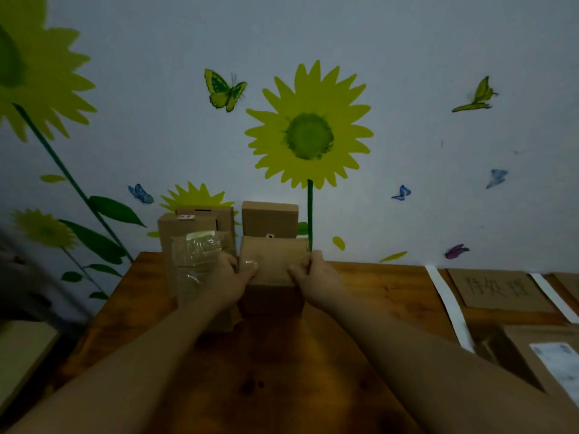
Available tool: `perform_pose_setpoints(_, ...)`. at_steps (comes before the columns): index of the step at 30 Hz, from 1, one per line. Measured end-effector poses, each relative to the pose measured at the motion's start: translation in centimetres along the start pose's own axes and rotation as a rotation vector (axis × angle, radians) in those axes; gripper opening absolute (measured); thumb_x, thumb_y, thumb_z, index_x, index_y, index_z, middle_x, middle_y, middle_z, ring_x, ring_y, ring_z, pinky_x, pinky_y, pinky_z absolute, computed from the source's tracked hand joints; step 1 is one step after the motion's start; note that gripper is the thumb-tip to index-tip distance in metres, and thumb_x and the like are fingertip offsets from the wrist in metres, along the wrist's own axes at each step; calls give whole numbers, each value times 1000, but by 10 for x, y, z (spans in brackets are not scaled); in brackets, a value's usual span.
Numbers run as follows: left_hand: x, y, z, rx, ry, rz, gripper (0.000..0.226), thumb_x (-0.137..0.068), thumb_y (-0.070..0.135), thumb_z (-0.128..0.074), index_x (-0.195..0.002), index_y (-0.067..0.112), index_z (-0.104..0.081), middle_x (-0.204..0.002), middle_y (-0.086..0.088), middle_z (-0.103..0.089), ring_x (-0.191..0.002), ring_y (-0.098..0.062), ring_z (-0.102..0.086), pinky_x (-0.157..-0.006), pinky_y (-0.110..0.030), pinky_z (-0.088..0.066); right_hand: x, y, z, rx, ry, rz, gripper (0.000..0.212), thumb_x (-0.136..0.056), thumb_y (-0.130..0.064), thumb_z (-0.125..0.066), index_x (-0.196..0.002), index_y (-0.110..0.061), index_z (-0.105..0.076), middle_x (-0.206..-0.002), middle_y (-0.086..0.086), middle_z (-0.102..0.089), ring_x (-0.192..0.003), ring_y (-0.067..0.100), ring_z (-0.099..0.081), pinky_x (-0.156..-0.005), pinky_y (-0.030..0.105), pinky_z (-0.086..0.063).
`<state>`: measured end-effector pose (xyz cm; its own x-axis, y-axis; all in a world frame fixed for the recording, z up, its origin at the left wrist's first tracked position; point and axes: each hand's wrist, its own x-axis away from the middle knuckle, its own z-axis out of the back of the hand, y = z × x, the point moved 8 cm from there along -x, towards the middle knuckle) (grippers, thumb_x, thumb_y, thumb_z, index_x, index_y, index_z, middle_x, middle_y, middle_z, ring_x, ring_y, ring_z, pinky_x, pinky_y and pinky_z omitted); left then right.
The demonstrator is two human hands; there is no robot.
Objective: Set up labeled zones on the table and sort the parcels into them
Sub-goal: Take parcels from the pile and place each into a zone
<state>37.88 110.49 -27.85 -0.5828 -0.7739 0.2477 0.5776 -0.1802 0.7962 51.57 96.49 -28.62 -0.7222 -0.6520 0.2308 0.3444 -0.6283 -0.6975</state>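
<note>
A small brown cardboard parcel sits at the far middle of the wooden table. My left hand grips its left side with the thumb on top, and my right hand grips its right side. Behind it stands another brown box. To the left is a stack of cardboard parcels, one wrapped in clear tape. On the right lies a cardboard zone label with handwritten characters, bordered by white tape strips.
A flat parcel with a white shipping label lies at the right edge near me. The wall with sunflower and butterfly stickers rises straight behind the table. A pale box sits off the table's left side.
</note>
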Motion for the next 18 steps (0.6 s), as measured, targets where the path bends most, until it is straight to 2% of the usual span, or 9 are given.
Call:
perform_pose_setpoints(1, 6, -4, 0, 53, -1, 40, 50, -91, 33, -57, -130, 6, -38, -116, -9, -51, -109, -29, -52, -85, -34, -43, 6, 4, 1, -61, 20, -38, 31, -93, -35, -58, -114, -20, -39, -101, 5, -59, -89, 20, -59, -72, 34, -53)
perform_pose_setpoints(3, 22, -12, -5, 18, -63, 76, 53, -95, 37, -50, -136, 5, -41, -131, -13, -52, -120, -31, -50, -93, -31, -38, 25, 7, 0, -129, 12, -83, 67, -90, -21, -63, -142, -21, -20, -113, 10, -60, -96, 25, -62, -78, 40, -56)
perform_pose_setpoints(4, 32, -14, -7, -12, -96, 69, 47, -96, 35, -47, -132, 5, -48, -130, -15, -55, -118, -30, -52, -88, -27, -38, 37, 8, -1, -130, -2, -89, 84, -88, -16, -63, -150, -23, -6, -116, 11, -60, -97, 25, -62, -75, 37, -56)
perform_pose_setpoints(5, 42, -17, -8, -6, -109, 57, 41, -97, 30, -47, -129, 5, -52, -128, -15, -57, -113, -29, -54, -82, -24, -38, 49, 6, -1, -117, -2, -77, 90, -88, -12, -63, -152, -23, -1, -117, 10, -60, -98, 25, -62, -72, 34, -55)
perform_pose_setpoints(8, 75, -20, -3, 196, -161, 39, 37, -95, 28, -52, -130, 17, -49, -120, -9, -61, -96, -23, -58, -70, -27, -47, 91, -2, 5, -92, 69, 4, 58, -86, -16, -67, -135, -20, -38, -122, 5, -58, -110, 23, -57, -84, 31, -50)
perform_pose_setpoints(11, 108, -25, 13, 367, -163, 75, 31, -94, 48, -45, -116, 26, -49, -102, -3, -63, -90, -22, -59, -81, -40, -52, 139, -3, 6, -282, 159, -28, 46, -85, -48, -65, -118, -22, -47, -113, -4, -58, -105, 20, -58, -90, 40, -52)
perform_pose_setpoints(13, 129, -24, 22, 330, -144, 23, 32, -94, 43, -47, -114, 19, -47, -99, -6, -60, -89, -23, -57, -81, -41, -50, 169, -1, 7, -311, 229, -53, 45, -88, -57, -55, -110, -18, -49, -108, -1, -60, -99, 20, -59, -89, 42, -52)
perform_pose_setpoints(15, 151, -19, 28, 298, -132, -69, 34, -93, 27, -55, -122, 14, -45, -109, -6, -56, -93, -21, -55, -80, -35, -48, 198, 0, 9, -315, 275, -51, 38, -89, -47, -59, -106, -14, -50, -105, 3, -61, -95, 21, -59, -85, 41, -52)
perform_pose_setpoints(18, 186, -6, 27, 336, -185, -185, 58, -89, 6, -58, -140, 17, -33, -117, -4, -53, -86, -9, -55, -69, -26, -46, 236, 4, 18, -337, 310, -28, 30, -87, -29, -67, -105, -14, -48, -101, 0, -62, -95, 19, -62, -86, 42, -53)
